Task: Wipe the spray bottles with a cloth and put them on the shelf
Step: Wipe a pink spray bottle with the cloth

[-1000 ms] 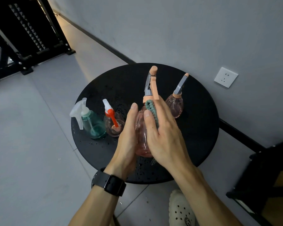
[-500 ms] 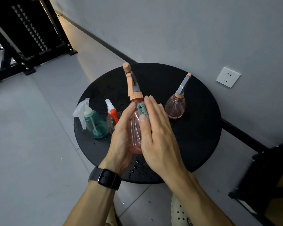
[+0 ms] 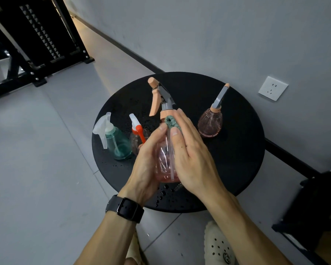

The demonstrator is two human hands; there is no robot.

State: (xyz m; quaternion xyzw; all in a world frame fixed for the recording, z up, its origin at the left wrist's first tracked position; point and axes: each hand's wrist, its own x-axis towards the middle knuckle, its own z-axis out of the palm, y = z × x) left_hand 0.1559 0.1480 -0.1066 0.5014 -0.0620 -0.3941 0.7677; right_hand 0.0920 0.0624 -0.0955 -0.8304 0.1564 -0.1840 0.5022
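Note:
I hold a pink clear spray bottle [image 3: 165,159] with an orange and grey trigger head above the round black table [image 3: 237,159]. My left hand [image 3: 147,159] grips its left side. My right hand [image 3: 191,150] presses a grey-green cloth [image 3: 172,123] flat against its right side and neck, fingers straight. On the table stand a teal bottle [image 3: 117,144] with a white trigger, a clear bottle with a red and white trigger [image 3: 138,131] partly hidden by my left hand, and a second pink bottle [image 3: 210,123].
Water drops dot the table near its front edge. A black metal shelf frame [image 3: 36,44] stands on the floor at the far left. A wall socket [image 3: 273,88] is at the right, dark furniture [image 3: 313,207] at lower right. My shoe [image 3: 218,245] shows below.
The held bottle has turned, its trigger head swinging from the right to the left. My right hand with the cloth has slid over the bottle's side.

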